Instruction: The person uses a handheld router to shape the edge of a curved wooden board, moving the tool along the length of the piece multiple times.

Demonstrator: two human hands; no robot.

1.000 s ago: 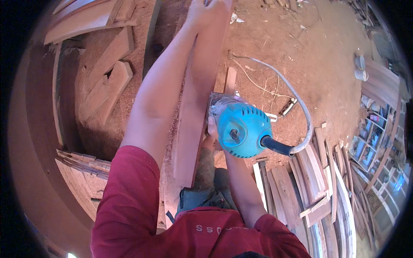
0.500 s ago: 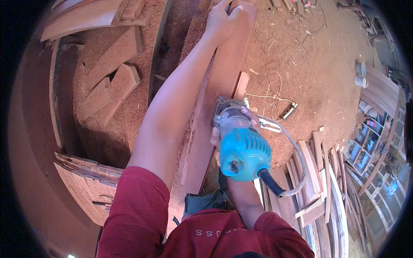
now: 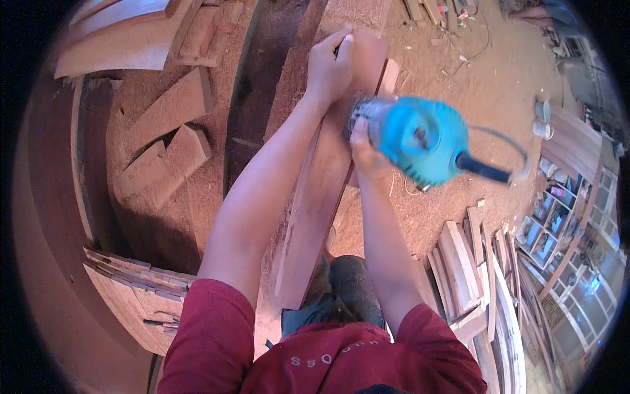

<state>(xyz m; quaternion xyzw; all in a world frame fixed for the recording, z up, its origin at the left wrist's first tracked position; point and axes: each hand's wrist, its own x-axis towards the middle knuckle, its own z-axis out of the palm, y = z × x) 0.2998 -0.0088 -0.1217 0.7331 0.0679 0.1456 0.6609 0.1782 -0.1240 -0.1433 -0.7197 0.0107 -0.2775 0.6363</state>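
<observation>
A long reddish wooden board (image 3: 312, 226) runs away from my body. My left hand (image 3: 328, 75) lies on its far part, fingers closed; whatever dark bit is between finger and thumb is too small to name. In my right hand (image 3: 364, 148) is a blue corded trim router (image 3: 423, 138), slightly blurred by motion. Its clear base end is at the board's right edge, just below my left hand, and partly hidden by my fingers. A narrow wood strip (image 3: 390, 75) shows along the board's far right edge.
Sawdust-covered offcuts (image 3: 167, 108) lie on the left, beside stacked panels (image 3: 131, 299). Long planks (image 3: 462, 269) lie at the lower right. Two white buckets (image 3: 543, 118) and a shelf unit (image 3: 551, 217) are on the right. Part of another person (image 3: 538, 16) shows at the top right.
The router in my right hand has swung up and farther along the board, turning sideways. My left hand has moved slightly back toward me, lower in the view.
</observation>
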